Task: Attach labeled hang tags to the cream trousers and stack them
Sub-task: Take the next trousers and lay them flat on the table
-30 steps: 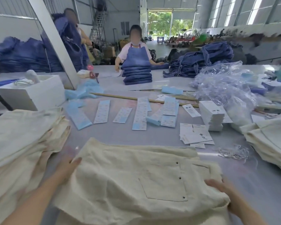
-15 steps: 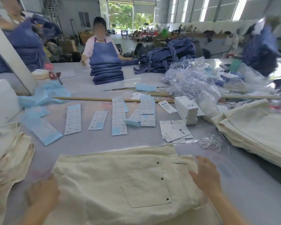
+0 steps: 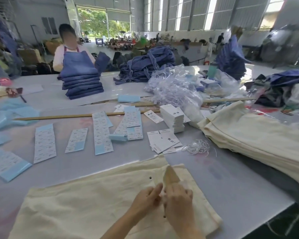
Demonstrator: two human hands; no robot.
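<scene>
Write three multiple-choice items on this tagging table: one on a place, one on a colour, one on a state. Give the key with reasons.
1. Where does the white tag stack stand?
A. on the cream trousers
B. past the loose tags, beside the clear plastic bags
C. at the table's near edge

2. What colour are the folded garments before the far worker?
A. blue
B. cream
C. red

3. What are both hands doing?
A. lying flat on the table
B. holding scissors
C. pinching up a flap of the cream trousers

Key: B, it stands next to the plastic bags; A, the pile is denim blue; C, the left hand and right hand meet at a raised fabric flap.
</scene>
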